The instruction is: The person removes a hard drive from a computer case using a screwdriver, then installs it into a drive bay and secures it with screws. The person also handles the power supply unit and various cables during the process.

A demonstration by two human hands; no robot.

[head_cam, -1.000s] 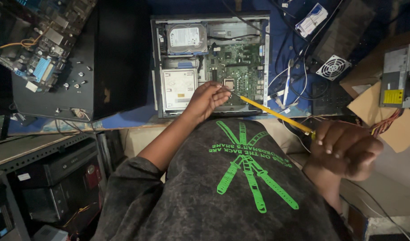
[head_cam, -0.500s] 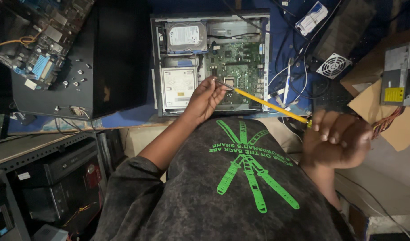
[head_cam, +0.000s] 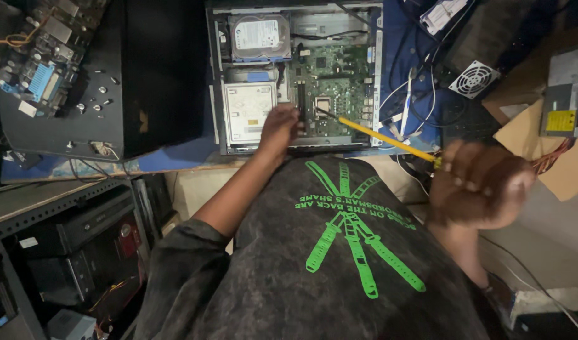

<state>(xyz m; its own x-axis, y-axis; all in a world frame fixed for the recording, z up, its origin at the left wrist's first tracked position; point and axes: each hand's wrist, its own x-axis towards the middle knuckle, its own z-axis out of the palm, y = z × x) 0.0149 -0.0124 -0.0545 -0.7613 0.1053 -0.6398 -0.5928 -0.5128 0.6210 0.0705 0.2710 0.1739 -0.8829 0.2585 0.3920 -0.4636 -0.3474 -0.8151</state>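
An open desktop computer case (head_cam: 218, 82) lies flat on a blue table top, showing a green motherboard (head_cam: 339, 82), a silver hard drive (head_cam: 259, 36) and a grey optical drive (head_cam: 248, 112). My left hand (head_cam: 279, 129) rests on the case's near edge beside the motherboard. My right hand (head_cam: 481, 182) is closed on the handle of a long yellow screwdriver (head_cam: 383, 136). Its dark tip reaches the processor socket (head_cam: 323, 107) area on the motherboard.
A black case panel (head_cam: 113, 75) with several loose screws lies left of the case, beside a bare circuit board (head_cam: 34, 56). White cables (head_cam: 402, 107), a fan grille (head_cam: 475, 79), a grey power supply (head_cam: 566, 94) and cardboard (head_cam: 553, 157) crowd the right. Dark equipment sits on shelves lower left.
My right hand with the screwdriver has shifted slightly left and toward the case. My left hand stays on the case edge.
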